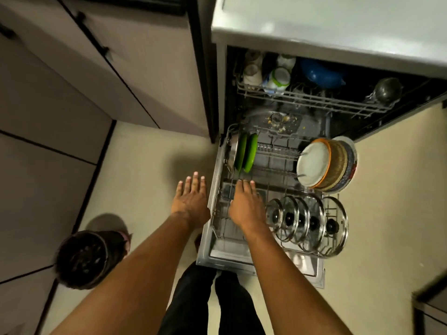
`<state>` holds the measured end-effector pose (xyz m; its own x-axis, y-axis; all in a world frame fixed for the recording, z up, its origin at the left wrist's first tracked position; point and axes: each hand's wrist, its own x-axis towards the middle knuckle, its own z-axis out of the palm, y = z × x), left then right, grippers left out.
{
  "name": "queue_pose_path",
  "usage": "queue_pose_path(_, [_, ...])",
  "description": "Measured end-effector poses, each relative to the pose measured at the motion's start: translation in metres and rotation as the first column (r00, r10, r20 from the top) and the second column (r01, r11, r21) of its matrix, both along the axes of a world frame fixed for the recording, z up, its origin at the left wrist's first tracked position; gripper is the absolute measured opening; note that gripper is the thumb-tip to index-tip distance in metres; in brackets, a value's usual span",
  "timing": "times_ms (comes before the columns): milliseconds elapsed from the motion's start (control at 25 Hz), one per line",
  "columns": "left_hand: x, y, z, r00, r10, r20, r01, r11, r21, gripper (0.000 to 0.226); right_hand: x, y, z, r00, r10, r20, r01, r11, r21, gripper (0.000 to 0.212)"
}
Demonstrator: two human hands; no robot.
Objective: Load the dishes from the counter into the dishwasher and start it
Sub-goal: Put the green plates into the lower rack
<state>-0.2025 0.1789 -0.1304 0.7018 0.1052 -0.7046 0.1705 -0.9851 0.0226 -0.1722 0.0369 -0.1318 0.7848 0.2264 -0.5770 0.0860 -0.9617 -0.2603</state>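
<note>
A dark round container stands on the pale floor. Grey cabinet fronts run left of and beyond the container, and a long black handle sits far beyond it.

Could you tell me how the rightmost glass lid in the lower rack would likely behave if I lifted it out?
The glass lid looks rigid and breakable, so knocks against the neighbouring lids seem risky. Its metal rim and size suggest moderate weight. Standing on edge in the lower rack, it may roll or tip once freed.
</note>
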Motion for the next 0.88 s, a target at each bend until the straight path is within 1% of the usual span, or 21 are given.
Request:
queue_pose_path(120, [-0.030,0.005,0.060,0.996,0.082,0.045,-0.081,0.997,-0.015,0.082,-0.024,0.004,0.053,0.995,0.073,0.073,-0.075,0.997,0.027,0.071])
queue_pose_path(200, [-0.046,0.012,0.097,0.984,0.133,0.118,-0.132,0.991,-0.009,0.080,-0.035,0.015,0.087,0.976,0.140,0.167,-0.147,0.989,0.031,0.068])
queue_pose_path(320, [-0.060,0.034,0.142,0.951,0.220,0.218,-0.224,0.974,-0.006,0.079,-0.041,0.046,0.127,0.928,0.239,0.287,-0.258,0.966,0.030,0.064])
queue_pose_path(440, [-0.064,0.068,0.175,0.898,0.309,0.314,-0.316,0.948,-0.029,0.079,-0.041,0.087,0.154,0.858,0.346,0.380,-0.378,0.926,0.009,0.064])
queue_pose_path(560, [-0.071,0.120,0.205,0.831,0.355,0.428,-0.386,0.922,-0.016,0.078,-0.039,0.143,0.183,0.775,0.437,0.457,-0.485,0.875,-0.013,0.068])
queue_pose_path(680, [-0.082,0.189,0.234,0.764,0.387,0.517,-0.446,0.895,-0.010,0.076,-0.036,0.214,0.217,0.703,0.472,0.531,-0.556,0.831,-0.003,0.067])
queue_pose_path(880, [-0.106,0.309,0.262,0.712,0.421,0.561,-0.524,0.851,0.027,0.080,-0.043,0.335,0.254,0.611,0.484,0.626,-0.631,0.776,0.016,0.069])
